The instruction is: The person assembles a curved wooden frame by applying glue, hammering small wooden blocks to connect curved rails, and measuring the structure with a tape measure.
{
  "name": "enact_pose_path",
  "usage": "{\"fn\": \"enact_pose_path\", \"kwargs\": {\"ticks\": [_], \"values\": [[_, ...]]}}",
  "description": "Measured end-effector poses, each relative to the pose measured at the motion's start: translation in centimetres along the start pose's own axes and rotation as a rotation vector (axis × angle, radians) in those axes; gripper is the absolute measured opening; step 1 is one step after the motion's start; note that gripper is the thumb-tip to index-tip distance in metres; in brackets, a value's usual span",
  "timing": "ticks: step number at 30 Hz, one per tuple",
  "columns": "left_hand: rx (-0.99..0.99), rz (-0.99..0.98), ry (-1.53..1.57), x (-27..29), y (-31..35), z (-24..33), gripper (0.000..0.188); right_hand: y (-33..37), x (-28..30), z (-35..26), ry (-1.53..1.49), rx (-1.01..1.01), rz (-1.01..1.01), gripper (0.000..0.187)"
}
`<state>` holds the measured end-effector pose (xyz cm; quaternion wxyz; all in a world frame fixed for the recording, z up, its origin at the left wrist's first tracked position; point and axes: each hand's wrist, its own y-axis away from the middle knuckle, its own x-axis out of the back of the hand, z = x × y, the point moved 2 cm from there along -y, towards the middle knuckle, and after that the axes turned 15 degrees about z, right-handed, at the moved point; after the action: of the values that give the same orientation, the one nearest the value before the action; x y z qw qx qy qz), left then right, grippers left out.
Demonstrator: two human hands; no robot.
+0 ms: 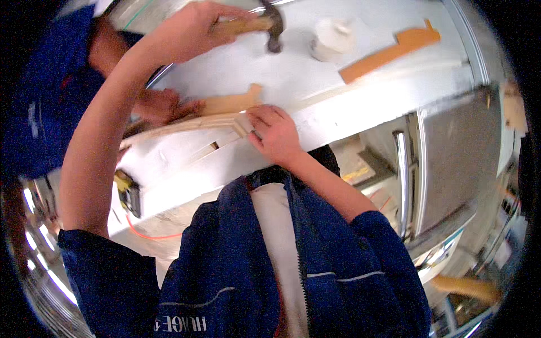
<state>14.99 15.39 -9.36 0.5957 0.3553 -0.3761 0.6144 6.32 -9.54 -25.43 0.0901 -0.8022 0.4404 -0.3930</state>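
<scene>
A dark blue jacket (236,265) is filling the foreground, worn by the person at work. Beyond it a white table (366,110) is slanting up to the right. A co-worker (42,107) is leaning in at the left, one hand (163,106) lying by a curved wooden strip (197,122). The strip is running lengthwise from that side, rising gently rightward, its right end sitting just beyond the wearer's body. A flat cut board (231,102) is lying along its far side. The wearer's right hand (276,130) is the nearer one, its bent fingers pressing at a small wooden block (243,125) by the strip's right end; blur is hiding whether block and strip are touching. The left hand (197,35) is closing firmly round the handle of a hammer (262,23), the head hanging well apart from the block, farther out and slightly rightward
</scene>
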Motion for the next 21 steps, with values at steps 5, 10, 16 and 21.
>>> {"fn": "enact_pose_path", "kwargs": {"ticks": [5, 10, 16, 21], "values": [[0.124, 0.421, 0.179, 7.2, 10.5, 7.0, 0.045, -1.7, 1.3, 1.3, 0.054, 0.152, -0.167, 0.047], [0.639, 0.749, 0.268, 3.6, 28.5, 7.9, 0.055, -5.0, 3.6, 1.8, 0.129, 0.282, -0.329, 0.071], [1.208, 0.877, 0.596, -8.7, 40.1, 8.9, 0.052, -9.7, 2.3, 1.6, 0.212, 0.346, -0.681, 0.089], [1.258, 0.989, 1.045, -15.8, 39.3, 11.5, 0.06, -11.4, 1.3, 0.0, 0.194, 0.283, -0.894, 0.085]]}}
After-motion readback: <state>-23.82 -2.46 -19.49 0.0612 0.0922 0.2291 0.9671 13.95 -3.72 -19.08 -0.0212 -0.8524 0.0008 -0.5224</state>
